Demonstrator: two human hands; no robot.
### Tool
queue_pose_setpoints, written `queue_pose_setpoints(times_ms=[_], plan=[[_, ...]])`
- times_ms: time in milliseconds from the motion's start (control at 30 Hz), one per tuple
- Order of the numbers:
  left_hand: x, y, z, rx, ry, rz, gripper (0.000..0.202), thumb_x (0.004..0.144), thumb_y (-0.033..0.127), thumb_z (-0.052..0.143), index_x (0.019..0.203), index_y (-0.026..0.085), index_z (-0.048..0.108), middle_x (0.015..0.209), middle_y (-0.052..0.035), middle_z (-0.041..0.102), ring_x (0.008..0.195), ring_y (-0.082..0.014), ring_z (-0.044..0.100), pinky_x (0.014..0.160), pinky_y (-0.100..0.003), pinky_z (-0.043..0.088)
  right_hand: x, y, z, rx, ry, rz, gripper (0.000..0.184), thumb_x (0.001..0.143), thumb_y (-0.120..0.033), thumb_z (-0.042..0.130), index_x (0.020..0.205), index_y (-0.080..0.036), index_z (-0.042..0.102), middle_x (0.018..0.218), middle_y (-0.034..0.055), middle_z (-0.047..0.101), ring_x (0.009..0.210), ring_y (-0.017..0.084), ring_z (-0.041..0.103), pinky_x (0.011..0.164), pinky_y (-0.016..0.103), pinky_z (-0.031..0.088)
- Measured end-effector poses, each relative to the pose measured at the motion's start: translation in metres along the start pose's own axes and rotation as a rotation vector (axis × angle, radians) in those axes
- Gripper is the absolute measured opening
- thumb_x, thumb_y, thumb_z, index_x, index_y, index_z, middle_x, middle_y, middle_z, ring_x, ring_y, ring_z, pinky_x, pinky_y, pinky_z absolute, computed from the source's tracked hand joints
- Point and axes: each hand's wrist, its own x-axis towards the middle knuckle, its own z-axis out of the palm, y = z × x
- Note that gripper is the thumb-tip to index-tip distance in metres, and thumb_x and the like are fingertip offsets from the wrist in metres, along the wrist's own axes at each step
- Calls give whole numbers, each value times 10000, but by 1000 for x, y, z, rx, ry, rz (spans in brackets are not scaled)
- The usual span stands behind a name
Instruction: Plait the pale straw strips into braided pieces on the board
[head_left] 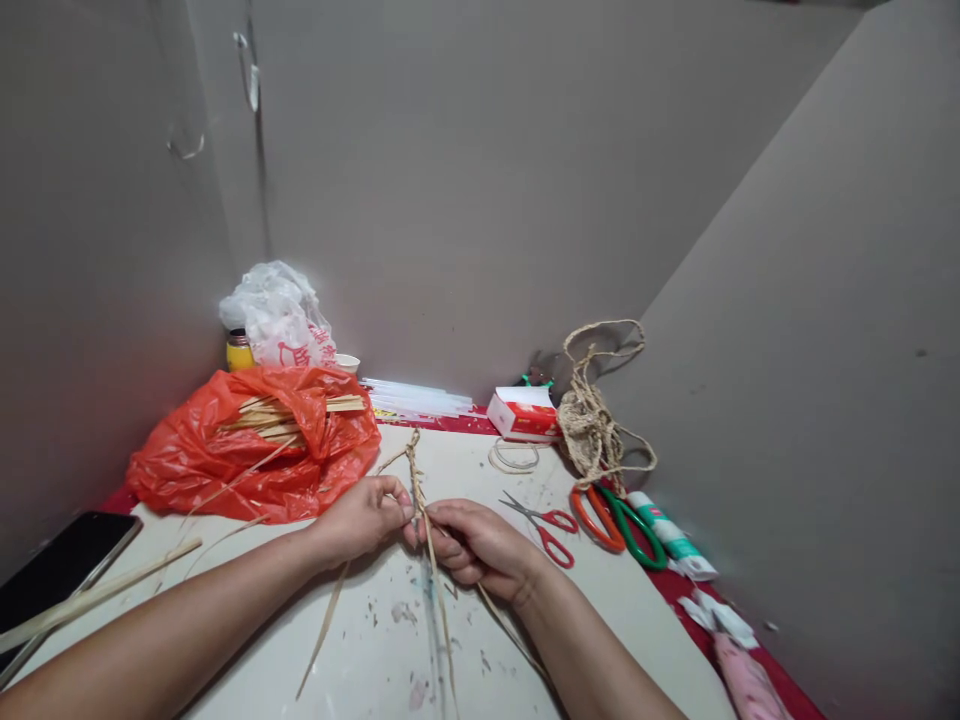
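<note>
A short braid of straw strips [415,470] stands up between my two hands over the middle of the pale board. My left hand [373,517] pinches it from the left, thumb and fingertips closed at its lower end. From the right, my right hand [480,545] has its thumb and fingers closed on the strips at the same spot. Loose ends fan out below: one hangs to the lower left, others run down the middle, and one passes under my right wrist. The exact grip of the fingertips is partly hidden.
An orange plastic bag [180,440] of straw strips lies at left, near a phone [67,560]. Red-handled scissors [551,525], a red box [525,413], a coil of braided rope [589,430], and orange [598,520] and green rings [637,530] sit at right. Grey walls [465,200] enclose the table.
</note>
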Motion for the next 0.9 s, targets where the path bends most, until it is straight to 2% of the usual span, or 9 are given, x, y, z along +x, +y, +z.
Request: queue_pose_setpoints(times_ms=[100, 200, 267, 367, 467, 667, 733, 833, 900], plan=[[1, -4, -2, -13, -12, -20, 306, 732, 421, 611, 774, 162, 454, 680, -27, 643, 383, -48, 455, 369, -166, 325, 1, 1, 0, 20, 9, 0, 204, 821, -298, 480, 793, -115, 567, 492, -85, 268, 395, 26, 92, 334, 155, 54], [2, -7, -4, -64, -16, -20, 333, 707, 421, 650, 774, 152, 465, 700, -38, 632, 536, -88, 563, 496, -209, 461, 1, 2, 0, 28, -10, -8, 193, 813, -274, 465, 764, -118, 568, 486, -77, 285, 390, 27, 110, 332, 153, 57], [3, -8, -4, -84, -27, -8, 331, 711, 418, 651, 772, 149, 468, 689, -37, 624, 590, -99, 580, 545, -222, 480, 2, 2, 1, 15, -11, -13, 195, 814, -269, 466, 768, -114, 575, 487, -75, 292, 388, 27, 119, 330, 153, 61], [4, -8, -3, -71, -39, 27, 307, 724, 403, 638, 758, 155, 460, 667, -23, 606, 565, -88, 547, 490, -190, 439, 1, 1, 3, -19, -5, -8, 181, 815, -267, 490, 803, -113, 585, 488, -78, 300, 387, 26, 120, 327, 156, 60], [4, -8, -2, -25, -38, 34, 281, 737, 389, 621, 758, 166, 451, 619, 11, 572, 445, -47, 430, 403, -161, 336, 0, -1, 4, -45, 1, 1, 160, 806, -278, 531, 808, -125, 578, 481, -85, 304, 380, 24, 118, 325, 159, 55], [4, -9, -3, -14, -33, 17, 269, 746, 388, 604, 769, 177, 439, 529, 63, 473, 406, -38, 327, 394, -172, 221, 0, 0, 3, -104, 25, 6, 211, 790, -346, 582, 790, -136, 557, 482, -89, 333, 372, 21, 129, 334, 171, 53], [4, -9, -3, 1, -6, 28, 263, 744, 381, 606, 768, 173, 446, 518, 74, 444, 412, -36, 307, 401, -174, 193, 1, 1, 5, -168, 76, -10, 260, 755, -387, 628, 757, -143, 539, 475, -89, 345, 366, 23, 160, 335, 183, 69], [4, -9, -3, 46, 38, 36, 231, 748, 345, 604, 765, 165, 460, 513, 84, 416, 410, -29, 288, 414, -176, 187, 3, 2, 10, -295, 229, -73, 335, 686, -422, 696, 690, -158, 490, 475, -88, 363, 375, 25, 208, 352, 191, 113], [4, -8, -3, 49, 50, 40, 223, 750, 334, 606, 762, 160, 466, 517, 87, 406, 410, -25, 282, 424, -176, 192, 4, 3, 12, -397, 302, -132, 351, 719, -457, 660, 667, -159, 482, 473, -77, 387, 385, 31, 236, 375, 194, 148]])
